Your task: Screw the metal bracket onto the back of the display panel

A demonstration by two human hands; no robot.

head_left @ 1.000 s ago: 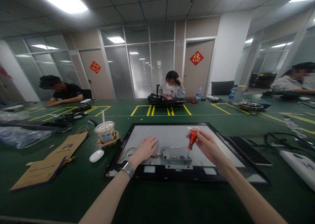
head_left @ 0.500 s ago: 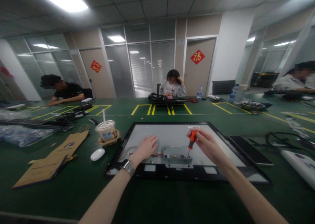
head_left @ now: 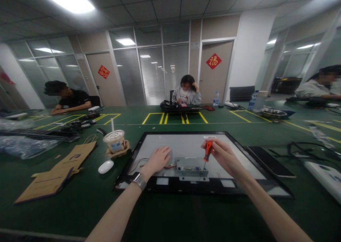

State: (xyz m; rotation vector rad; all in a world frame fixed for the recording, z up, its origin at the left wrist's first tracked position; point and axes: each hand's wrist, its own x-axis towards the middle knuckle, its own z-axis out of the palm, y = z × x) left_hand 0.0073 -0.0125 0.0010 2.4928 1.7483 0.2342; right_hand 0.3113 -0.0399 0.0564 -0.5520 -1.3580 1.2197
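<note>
A flat display panel (head_left: pixel 160 141) with a black frame lies back side up on the green table before me. Near its front edge sits a metal bracket (head_left: pixel 183 162) with a row of connector ports. My right hand (head_left: pixel 222 153) grips a screwdriver (head_left: pixel 209 150) with an orange and black handle; its shaft points down at the right end of the bracket. My left hand (head_left: pixel 158 159) rests flat on the panel, left of the bracket, fingers stretched out. Thin cables (head_left: pixel 137 163) run beside and under it.
Left of the panel are a drink cup (head_left: pixel 115 142) in a cardboard holder, a white oval mouse-like object (head_left: pixel 106 166) and a paper bag (head_left: pixel 55 172). On the right lie a black phone-like slab (head_left: pixel 270 161) and a white device (head_left: pixel 325 180). Other people sit across the table.
Both hands hold almost the same place. The screwdriver's handle has turned or shifted very slightly in my right hand; the panel and bracket stay put.
</note>
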